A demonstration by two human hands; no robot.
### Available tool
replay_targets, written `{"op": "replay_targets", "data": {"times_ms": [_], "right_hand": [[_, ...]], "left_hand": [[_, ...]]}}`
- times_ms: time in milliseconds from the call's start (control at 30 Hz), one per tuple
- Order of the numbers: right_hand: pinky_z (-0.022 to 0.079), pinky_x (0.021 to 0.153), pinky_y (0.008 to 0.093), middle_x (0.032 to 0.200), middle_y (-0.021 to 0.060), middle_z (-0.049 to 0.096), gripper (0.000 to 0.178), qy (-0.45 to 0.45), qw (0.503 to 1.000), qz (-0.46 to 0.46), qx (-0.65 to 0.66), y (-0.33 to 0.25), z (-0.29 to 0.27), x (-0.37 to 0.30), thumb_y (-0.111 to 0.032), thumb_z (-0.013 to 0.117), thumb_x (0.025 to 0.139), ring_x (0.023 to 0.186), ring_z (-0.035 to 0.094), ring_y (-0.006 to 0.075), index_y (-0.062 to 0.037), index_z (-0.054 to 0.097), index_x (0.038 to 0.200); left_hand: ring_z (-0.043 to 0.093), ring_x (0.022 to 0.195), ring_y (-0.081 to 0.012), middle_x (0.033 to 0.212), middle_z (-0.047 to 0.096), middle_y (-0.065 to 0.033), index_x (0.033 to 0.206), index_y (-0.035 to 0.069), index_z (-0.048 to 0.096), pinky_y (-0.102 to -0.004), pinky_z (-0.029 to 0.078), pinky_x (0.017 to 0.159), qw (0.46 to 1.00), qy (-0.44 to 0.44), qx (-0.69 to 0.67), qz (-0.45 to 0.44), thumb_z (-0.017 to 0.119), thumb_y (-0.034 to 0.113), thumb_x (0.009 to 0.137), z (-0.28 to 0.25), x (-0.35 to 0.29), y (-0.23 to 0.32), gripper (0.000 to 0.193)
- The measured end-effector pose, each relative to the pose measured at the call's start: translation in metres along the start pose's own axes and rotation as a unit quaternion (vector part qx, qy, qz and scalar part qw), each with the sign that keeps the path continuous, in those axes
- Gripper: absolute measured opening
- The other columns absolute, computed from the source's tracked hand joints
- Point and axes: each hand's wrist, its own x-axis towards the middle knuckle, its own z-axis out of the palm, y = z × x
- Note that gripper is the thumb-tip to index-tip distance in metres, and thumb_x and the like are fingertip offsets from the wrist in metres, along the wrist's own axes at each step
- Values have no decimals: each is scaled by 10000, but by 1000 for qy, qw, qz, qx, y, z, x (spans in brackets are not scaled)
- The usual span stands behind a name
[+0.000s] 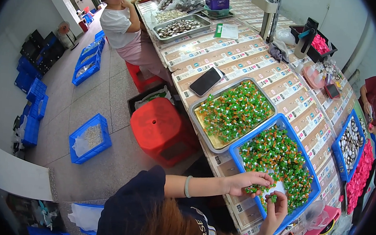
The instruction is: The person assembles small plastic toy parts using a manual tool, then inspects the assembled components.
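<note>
Over the blue plastic crate point(302, 154) are both hands. The crate holds a heap of small green, orange and white plastic pieces point(274, 148), and part of its pale bottom shows near my fingers. My left hand point(244, 183), a pale bangle on its wrist, has its fingers curled around a few of these green pieces point(253, 190). Just to the right and nearer, my right hand point(278, 210) pinches one small green plastic piece point(273, 198) between thumb and fingertip. Beyond the crate, a metal tray point(214, 139) carries more of the same pieces.
A black phone point(206, 81) lies beside the metal tray. Right of the crate are a pink holder point(328, 219) and a blue basket point(342, 154) of shell-like pieces. A red stool point(156, 124) stands left of the table. Another person point(120, 24) sits at the far left.
</note>
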Motion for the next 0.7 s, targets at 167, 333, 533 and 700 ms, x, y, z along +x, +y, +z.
{"op": "replay_targets", "data": {"times_ms": [167,333,533,700], "right_hand": [[396,710,204,869,54,534,178,-1,1000,1,-3,1,2,5,15,501,770,780,517,103,18,491,948],[394,709,203,860,52,536,176,0,1000,2,0,1,5,7,13,501,770,778,513,98,19,491,946],[396,698,202,856,52,537,172,-5,1000,-2,-9,-5,7,4,8,503,773,772,515,99,18,492,944],[398,695,203,859,52,538,169,-2,1000,-3,-4,-5,12,0,5,503,774,775,519,100,19,494,942]], "left_hand": [[440,556,-21,868,489,42,926,126,484,-155,334,432,1000,2,1,-5,507,206,822,-3,3,3,133],[442,544,-23,861,493,35,930,119,483,-157,340,429,1000,-5,-6,5,505,199,824,-7,3,5,134],[444,543,-23,856,493,33,936,117,483,-157,342,426,1000,-11,-14,7,507,195,824,-5,-2,8,139],[443,546,-22,854,491,34,938,115,484,-155,337,422,1000,1,-14,8,508,195,823,-7,-8,5,142]]}}
